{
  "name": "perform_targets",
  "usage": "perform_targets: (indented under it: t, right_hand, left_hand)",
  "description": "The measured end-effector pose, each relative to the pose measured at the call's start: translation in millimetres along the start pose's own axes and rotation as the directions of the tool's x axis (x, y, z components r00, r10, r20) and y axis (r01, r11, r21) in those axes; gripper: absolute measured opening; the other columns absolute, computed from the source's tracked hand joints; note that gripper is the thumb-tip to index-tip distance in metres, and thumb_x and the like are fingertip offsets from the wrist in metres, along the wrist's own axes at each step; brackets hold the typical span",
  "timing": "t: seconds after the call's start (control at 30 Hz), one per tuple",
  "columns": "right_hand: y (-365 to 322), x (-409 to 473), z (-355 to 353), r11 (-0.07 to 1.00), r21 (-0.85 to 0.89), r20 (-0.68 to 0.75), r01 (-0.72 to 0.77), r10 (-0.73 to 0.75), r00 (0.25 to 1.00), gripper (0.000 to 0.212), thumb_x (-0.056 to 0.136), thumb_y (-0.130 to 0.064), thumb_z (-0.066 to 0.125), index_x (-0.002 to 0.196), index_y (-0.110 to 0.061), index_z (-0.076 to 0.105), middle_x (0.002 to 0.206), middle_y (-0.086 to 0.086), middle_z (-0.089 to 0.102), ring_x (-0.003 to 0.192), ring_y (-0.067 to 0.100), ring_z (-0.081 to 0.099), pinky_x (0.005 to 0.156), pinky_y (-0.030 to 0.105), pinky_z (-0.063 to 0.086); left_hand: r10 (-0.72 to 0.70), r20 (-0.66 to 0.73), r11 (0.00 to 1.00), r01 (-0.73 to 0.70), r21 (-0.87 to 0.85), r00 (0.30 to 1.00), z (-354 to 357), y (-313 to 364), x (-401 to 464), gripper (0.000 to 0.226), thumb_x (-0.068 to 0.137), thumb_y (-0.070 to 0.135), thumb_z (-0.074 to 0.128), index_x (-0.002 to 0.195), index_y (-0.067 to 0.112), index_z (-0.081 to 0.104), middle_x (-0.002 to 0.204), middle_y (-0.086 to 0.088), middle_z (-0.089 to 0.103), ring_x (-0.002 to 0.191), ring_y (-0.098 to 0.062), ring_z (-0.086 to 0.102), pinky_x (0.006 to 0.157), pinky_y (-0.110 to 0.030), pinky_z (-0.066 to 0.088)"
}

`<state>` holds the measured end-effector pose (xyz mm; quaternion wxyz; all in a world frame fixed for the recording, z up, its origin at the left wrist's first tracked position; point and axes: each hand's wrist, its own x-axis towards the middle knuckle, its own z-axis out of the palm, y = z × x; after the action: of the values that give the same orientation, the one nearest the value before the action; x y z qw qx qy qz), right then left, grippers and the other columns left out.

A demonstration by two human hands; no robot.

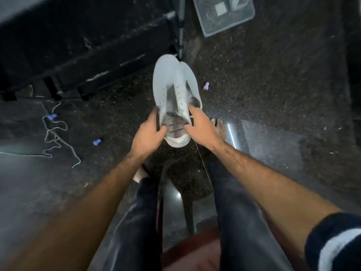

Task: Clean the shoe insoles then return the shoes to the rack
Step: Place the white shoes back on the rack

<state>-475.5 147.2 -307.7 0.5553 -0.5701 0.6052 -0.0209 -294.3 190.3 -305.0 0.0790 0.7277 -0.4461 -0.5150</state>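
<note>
Left hand fingers curled round the collar of a pale grey lace-less sneaker pair; right hand grips the opposite side. Shoes held mid-air, toes pointing away, above the dark speckled floor, near the black rack.

shoes between both hands, cord on floor left
</note>
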Motion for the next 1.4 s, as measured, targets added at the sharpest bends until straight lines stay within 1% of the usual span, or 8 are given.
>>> perform_targets:
  t: [0.07, 0.27, 0.43, 0.5, 0.6, 0.8, 1.13, 1.4]
  right_hand:
    - [-26.2, -23.2, -22.3, 1.0, 0.001, -0.006, 0.027, -0.027, 1.0, 0.053, 0.079, -0.012, 0.061, 0.131, -0.023, 0.056, 0.117, 0.0, 0.063, 0.105, 0.015, 0.06, 0.091, 0.041, 0.054]
    - [-108.9, -98.1, -86.0, 0.984, 0.029, -0.028, 0.176, -0.175, 0.984, 0.064, 0.089, -0.033, 0.073, 0.146, -0.032, 0.045, 0.13, -0.008, 0.055, 0.113, 0.001, 0.056, 0.088, 0.017, 0.05]
    - [-173.5, -134.0, -111.9, 0.96, 0.08, -0.039, 0.267, -0.265, 0.963, 0.065, 0.087, -0.024, 0.077, 0.144, -0.03, 0.047, 0.125, -0.013, 0.055, 0.109, -0.002, 0.057, 0.081, 0.012, 0.05]
    - [-199.2, -132.7, -119.5, 0.955, 0.053, -0.042, 0.293, -0.291, 0.956, 0.059, 0.088, -0.021, 0.075, 0.14, -0.033, 0.05, 0.118, -0.014, 0.057, 0.106, 0.003, 0.058, 0.083, 0.021, 0.053]
    - [-242.9, -105.4, -128.6, 0.941, -0.008, -0.013, 0.339, -0.339, 0.941, 0.062, 0.089, -0.025, 0.074, 0.145, -0.028, 0.049, 0.117, -0.007, 0.057, 0.104, 0.004, 0.059, 0.085, 0.021, 0.053]
    - [-315.6, -9.9, -117.5, 0.926, -0.077, 0.05, 0.369, -0.366, 0.929, 0.045, 0.089, -0.016, 0.063, 0.134, -0.02, 0.057, 0.12, 0.003, 0.063, 0.108, 0.017, 0.063, 0.092, 0.045, 0.058]
    - [-375.8, 79.9, -80.4, 0.943, -0.145, 0.091, 0.299, -0.288, 0.953, 0.051, 0.074, -0.015, 0.054, 0.123, -0.026, 0.063, 0.103, -0.004, 0.069, 0.095, 0.017, 0.068, 0.08, 0.043, 0.062]
    - [-375.8, 102.1, -68.3, 0.949, -0.158, 0.092, 0.272, -0.26, 0.961, 0.035, 0.08, -0.013, 0.053, 0.112, -0.02, 0.065, 0.101, -0.005, 0.069, 0.094, 0.015, 0.065, 0.079, 0.033, 0.055]
  left_hand:
    - [0.058, -0.009, 0.998, -0.058, -0.022, 0.998, -19.9, 24.5, -27.1, 0.073, 0.094, 0.031, 0.059, 0.157, 0.03, 0.023, 0.098, 0.003, 0.068, 0.081, -0.014, 0.067, 0.077, -0.039, 0.057]
    - [0.255, -0.132, 0.947, -0.275, -0.167, 0.958, -77.4, 81.7, -100.3, 0.078, 0.095, 0.034, 0.067, 0.158, 0.024, 0.022, 0.083, -0.001, 0.061, 0.067, -0.012, 0.062, 0.065, -0.042, 0.056]
    - [0.292, -0.237, 0.892, -0.353, -0.282, 0.927, -119.3, 119.7, -147.7, 0.079, 0.095, 0.048, 0.063, 0.158, 0.022, 0.022, 0.111, 0.001, 0.071, 0.092, -0.012, 0.073, 0.077, -0.04, 0.062]
    - [0.267, -0.263, 0.883, -0.345, -0.319, 0.927, -139.3, 130.0, -153.0, 0.079, 0.094, 0.047, 0.064, 0.157, 0.025, 0.023, 0.121, 0.003, 0.07, 0.097, -0.008, 0.073, 0.079, -0.037, 0.063]
    - [0.231, -0.304, 0.893, -0.325, -0.311, 0.924, -175.3, 144.2, -138.7, 0.074, 0.096, 0.035, 0.066, 0.157, 0.023, 0.025, 0.11, 0.001, 0.073, 0.075, -0.007, 0.073, 0.059, -0.026, 0.059]
    - [0.109, -0.339, 0.931, -0.215, -0.295, 0.934, -256.6, 148.6, -77.8, 0.062, 0.102, 0.016, 0.055, 0.157, 0.019, 0.026, 0.093, -0.005, 0.069, 0.058, -0.02, 0.072, 0.041, -0.036, 0.057]
    - [0.011, -0.381, 0.946, -0.133, -0.297, 0.925, -310.2, 120.2, -20.4, 0.051, 0.1, 0.019, 0.053, 0.148, 0.025, 0.039, 0.095, 0.0, 0.071, 0.063, -0.018, 0.074, 0.047, -0.041, 0.061]
    - [0.0, -0.384, 0.946, -0.125, -0.3, 0.923, -319.2, 113.1, 2.4, 0.049, 0.099, 0.02, 0.051, 0.147, 0.021, 0.042, 0.09, -0.001, 0.069, 0.061, -0.017, 0.073, 0.05, -0.049, 0.061]
